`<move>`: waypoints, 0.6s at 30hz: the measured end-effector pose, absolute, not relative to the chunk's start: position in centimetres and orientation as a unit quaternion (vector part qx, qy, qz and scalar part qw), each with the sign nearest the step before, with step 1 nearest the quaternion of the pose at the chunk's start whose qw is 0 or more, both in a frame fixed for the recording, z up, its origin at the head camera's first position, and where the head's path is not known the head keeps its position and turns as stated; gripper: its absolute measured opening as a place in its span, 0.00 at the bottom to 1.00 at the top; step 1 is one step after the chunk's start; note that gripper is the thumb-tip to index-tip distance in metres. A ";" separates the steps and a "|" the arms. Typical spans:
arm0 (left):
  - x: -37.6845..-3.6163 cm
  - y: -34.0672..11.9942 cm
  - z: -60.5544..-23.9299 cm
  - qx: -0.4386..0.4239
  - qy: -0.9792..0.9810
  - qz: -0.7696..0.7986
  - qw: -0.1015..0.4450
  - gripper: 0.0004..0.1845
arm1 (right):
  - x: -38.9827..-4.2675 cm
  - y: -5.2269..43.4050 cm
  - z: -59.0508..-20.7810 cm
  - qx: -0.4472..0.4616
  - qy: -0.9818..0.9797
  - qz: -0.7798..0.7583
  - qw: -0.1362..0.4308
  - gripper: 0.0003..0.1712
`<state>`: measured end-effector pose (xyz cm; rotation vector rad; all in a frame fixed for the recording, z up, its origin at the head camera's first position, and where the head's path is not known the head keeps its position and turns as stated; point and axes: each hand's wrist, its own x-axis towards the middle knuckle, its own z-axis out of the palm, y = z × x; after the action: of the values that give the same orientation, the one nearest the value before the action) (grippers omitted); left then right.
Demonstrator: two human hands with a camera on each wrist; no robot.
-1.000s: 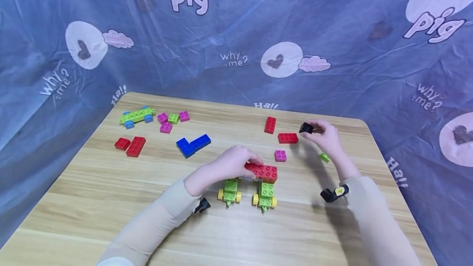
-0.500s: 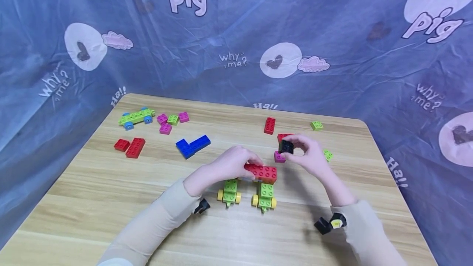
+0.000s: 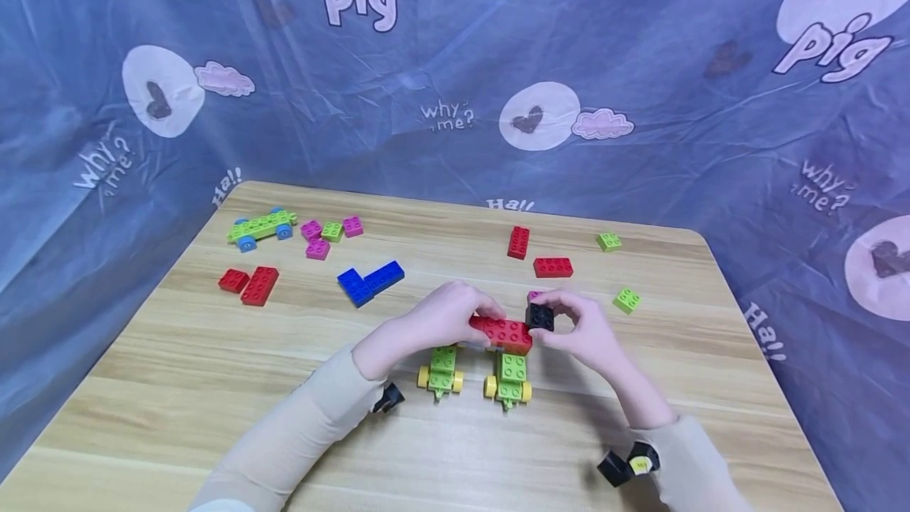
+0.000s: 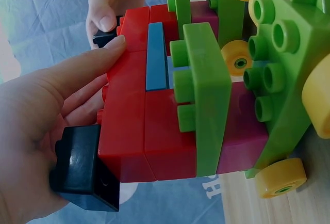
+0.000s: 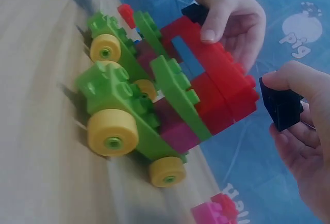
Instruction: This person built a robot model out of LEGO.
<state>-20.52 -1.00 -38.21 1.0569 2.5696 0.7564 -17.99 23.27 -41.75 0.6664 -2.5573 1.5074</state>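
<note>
Left hand (image 3: 434, 321): curled over the near end of the red brick block (image 3: 506, 332), fingers on its top and side, holding it in place; the left wrist view also shows a black brick (image 4: 82, 167) against the palm at that end.
Right hand (image 3: 579, 329): pinching a small black brick (image 3: 540, 316) between thumb and fingertips, right at the far end of the red brick block; whether the two touch I cannot tell.
Red brick block: sits on top of the green wheeled build (image 3: 510, 376) with yellow wheels, near the middle of the bench (image 3: 213, 385); the wrist views show a blue piece (image 4: 156, 56) and magenta bricks (image 5: 178, 131) stacked into it.
Second green cart (image 3: 442, 370): just beside the first, under the left hand.
Behind the hands: two red bricks (image 3: 552, 266), two small green bricks (image 3: 626, 299), well apart from each other.
Left side of the bench: a blue L-shaped piece (image 3: 371, 281), a pair of red bricks (image 3: 250, 283), a long green plate on blue wheels (image 3: 261, 226), and pink and green small bricks (image 3: 331, 229) beside it.
Surround: blue printed cloth (image 3: 455, 62) behind and around the bench.
</note>
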 end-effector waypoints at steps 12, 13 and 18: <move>-20.5 -1.0 -38.4 0.361 0.883 0.269 0.132 0.23 | -17.2 23.5 -42.7 0.228 -0.839 0.492 0.052 0.20; -20.5 -1.0 -38.4 0.361 0.883 0.269 0.132 0.23 | -17.1 23.4 -42.7 0.229 -0.840 0.489 0.052 0.20; -20.5 -1.0 -38.4 0.359 0.883 0.272 0.133 0.23 | -17.0 23.3 -42.6 0.232 -0.844 0.481 0.051 0.20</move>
<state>-20.51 -0.98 -38.38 1.0413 2.5602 0.7888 -17.02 23.31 -42.63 0.7053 -2.5689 1.4646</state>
